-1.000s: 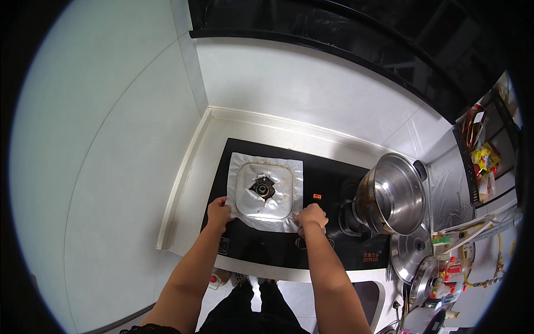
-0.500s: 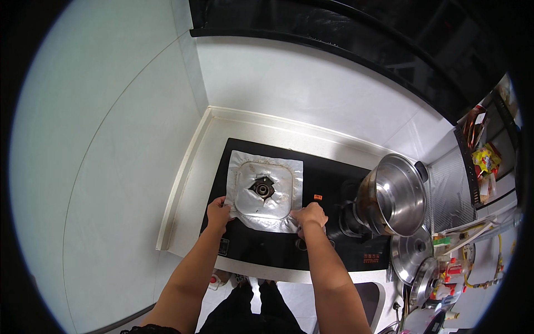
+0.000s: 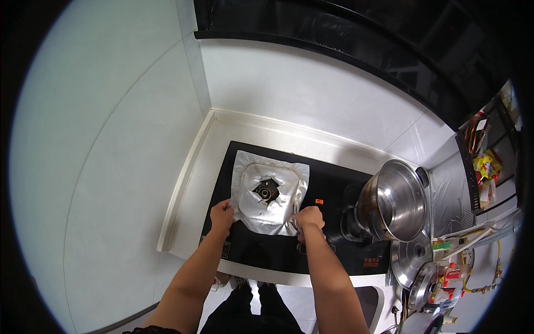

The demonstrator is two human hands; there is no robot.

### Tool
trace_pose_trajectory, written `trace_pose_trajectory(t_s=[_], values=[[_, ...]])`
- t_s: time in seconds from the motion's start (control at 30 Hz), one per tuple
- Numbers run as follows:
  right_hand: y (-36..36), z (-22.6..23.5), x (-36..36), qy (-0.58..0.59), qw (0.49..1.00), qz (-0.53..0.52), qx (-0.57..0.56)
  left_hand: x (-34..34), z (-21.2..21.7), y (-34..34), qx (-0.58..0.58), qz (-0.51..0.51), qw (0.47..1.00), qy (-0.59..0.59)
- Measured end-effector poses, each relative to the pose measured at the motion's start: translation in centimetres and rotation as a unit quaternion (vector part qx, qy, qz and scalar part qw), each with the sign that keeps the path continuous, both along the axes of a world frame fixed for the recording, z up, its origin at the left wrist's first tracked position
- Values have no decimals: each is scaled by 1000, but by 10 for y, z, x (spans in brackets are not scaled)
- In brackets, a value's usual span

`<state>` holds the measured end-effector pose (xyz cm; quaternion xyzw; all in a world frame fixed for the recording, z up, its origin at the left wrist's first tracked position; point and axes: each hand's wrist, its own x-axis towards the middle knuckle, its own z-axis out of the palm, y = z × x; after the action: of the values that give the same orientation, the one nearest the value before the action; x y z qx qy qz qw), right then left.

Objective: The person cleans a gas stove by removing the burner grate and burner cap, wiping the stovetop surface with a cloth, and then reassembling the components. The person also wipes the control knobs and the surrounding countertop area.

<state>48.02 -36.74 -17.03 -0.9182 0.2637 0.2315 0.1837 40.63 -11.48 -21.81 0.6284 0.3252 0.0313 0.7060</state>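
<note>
**On the black cooktop (image 3: 339, 177), two hands at one foil sheet (image 3: 261, 210)**

At the cooktop's left end, the foil lies over the burner (image 3: 266, 193), with a narrow dark strip between its left border and the glass edge. Behind it runs another thin band of black, then the pale counter (image 3: 192, 203) and the grey wall (image 3: 139, 150). To its right, a wider stretch of glass stays open as far as the big steel pot (image 3: 401, 201) (apart from one small orange label (image 3: 319, 201)). Beyond the pot, things crowd together.

Counted up: one foil sheet, roughly square, with one ragged hole at its middle; one burner showing through that hole; one pot; and, just beside the cooktop's right edge, two round metal pieces, the larger a lid (image 3: 406, 261) with a dark knob.

As for grip, the left hand (image 3: 222, 216) has thumb and fingers drawn together, pinching the foil's left border near the front corner. The right hand (image 3: 309, 219) is curled, its fingers closed on the crumpled front right corner; the hand itself hides its fingertips, so how tightly they press cannot be told. Between the hands, the front border sags in wrinkles.
</note>
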Motion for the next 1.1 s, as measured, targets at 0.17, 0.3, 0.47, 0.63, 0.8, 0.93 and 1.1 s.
trace_pose_trajectory(t_s=[0.17,0.3,0.47,0.63,0.8,0.93,1.1], values=[[-11,10,-3,-23,999,9,47,0,-3,1,-13,9,999,-50],[-19,27,-1,-29,998,30,42,-4,11,1,-33,7,998,-46],[-42,45,11,-42,988,45,141,-8,61,2,-84,-27,994,-66],[-56,83,-26,-146,956,20,255,-24,114,5,-89,-66,989,-94],[-77,108,-102,-163,941,-10,298,-47,135,-3,-111,-106,981,-117],[-103,92,-177,-161,935,-56,312,-86,110,-26,-125,-165,973,-102],[-123,80,-272,-167,922,-120,327,-141,92,-50,-140,-242,958,-69]])
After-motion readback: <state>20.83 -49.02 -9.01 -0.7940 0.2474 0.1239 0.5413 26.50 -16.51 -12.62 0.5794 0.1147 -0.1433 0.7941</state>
